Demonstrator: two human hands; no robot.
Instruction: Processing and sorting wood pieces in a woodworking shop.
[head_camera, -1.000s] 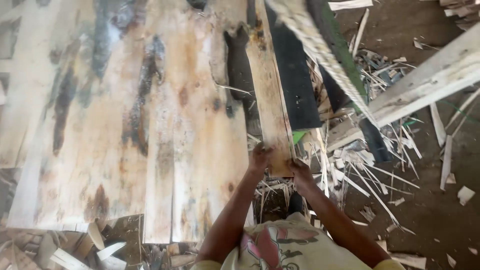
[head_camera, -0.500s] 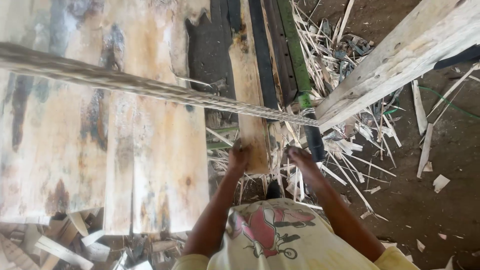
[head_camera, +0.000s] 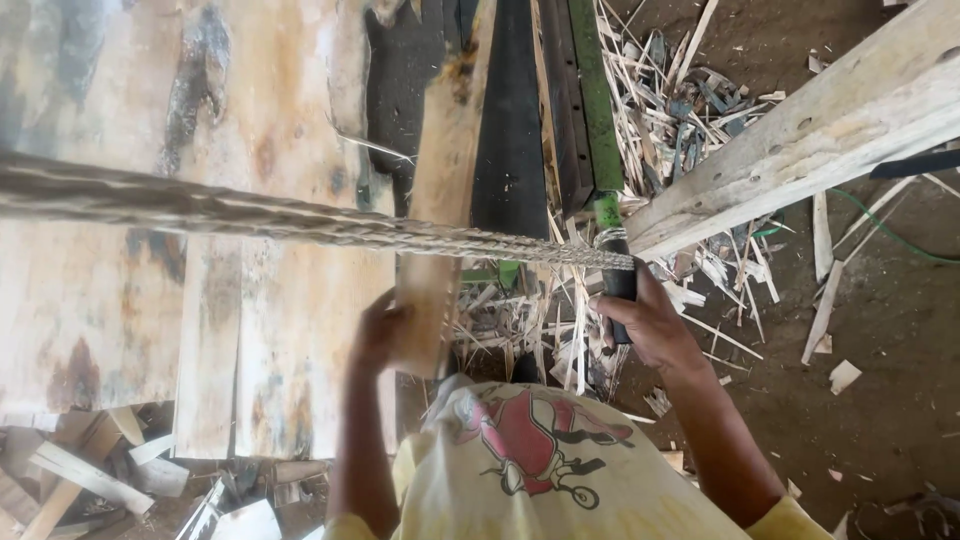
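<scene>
Both hands are busy at a cluttered woodworking spot: the right hand is closed around a dark handle from which a long toothed saw blade stretches away to the left, while the left hand grips the near end of a narrow wooden plank that runs up and away from the person. The blade crosses over the plank. Beside the plank, on the left, lie wide, pale, stained boards; on the right, dark and green rails. A heavy pale beam slants in just above the right hand. Splinters and offcuts litter the brown dirt floor, and short wood blocks sit at lower left.
</scene>
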